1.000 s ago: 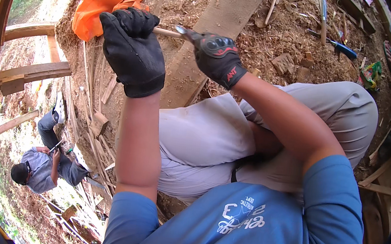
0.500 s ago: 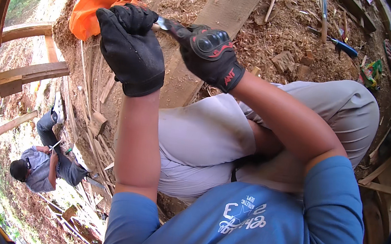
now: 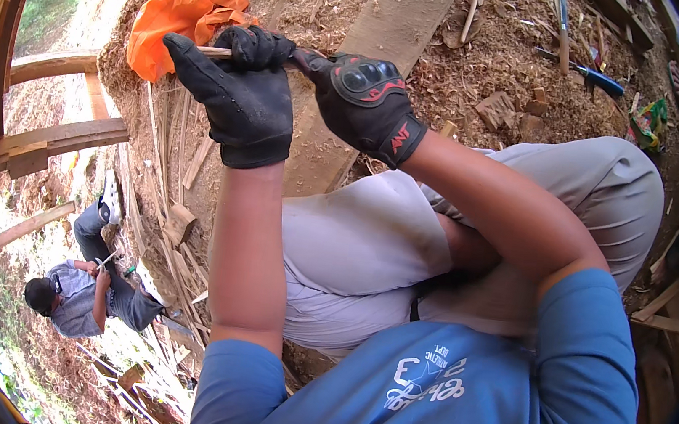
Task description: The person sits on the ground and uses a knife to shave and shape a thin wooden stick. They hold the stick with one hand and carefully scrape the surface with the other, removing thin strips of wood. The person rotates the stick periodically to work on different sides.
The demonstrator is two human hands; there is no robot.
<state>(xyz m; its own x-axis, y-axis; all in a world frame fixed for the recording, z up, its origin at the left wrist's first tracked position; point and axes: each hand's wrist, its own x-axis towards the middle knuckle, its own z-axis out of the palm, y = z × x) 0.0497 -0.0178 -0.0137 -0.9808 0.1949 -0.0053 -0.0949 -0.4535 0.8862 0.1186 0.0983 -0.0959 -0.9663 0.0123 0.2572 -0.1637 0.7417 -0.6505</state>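
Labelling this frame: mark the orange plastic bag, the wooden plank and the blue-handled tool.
orange plastic bag (image 3: 178,23), head view, middle of its crumpled body.
wooden plank (image 3: 397,16), head view, bare upper face.
blue-handled tool (image 3: 600,79), head view, on its handle.

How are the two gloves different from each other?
The left hand wears a plain black glove; the right hand wears a black glove with red trim and hard knuckle pads. The left hand grips the thin pale stick nearer the orange bag; the right hand closes in from the other side. Both gloves are dark and clenched.
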